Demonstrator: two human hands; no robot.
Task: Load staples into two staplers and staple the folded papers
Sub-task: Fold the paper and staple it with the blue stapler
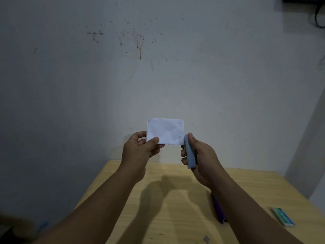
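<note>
We pinch the folded paper (pixel 165 131) in our left hand (pixel 140 148); our right hand (pixel 198 155) grips the blue-grey stapler (pixel 190 155), its nose at the paper's right edge.

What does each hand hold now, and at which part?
The left hand pinches the folded paper at its lower left corner. The right hand grips the grey stapler around its body.

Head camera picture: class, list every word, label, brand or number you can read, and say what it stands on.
None can be read.
Staple box: its printing is too blurred.
Folded paper: only faint marks, no letters.
Grey stapler: no label shows.
</note>
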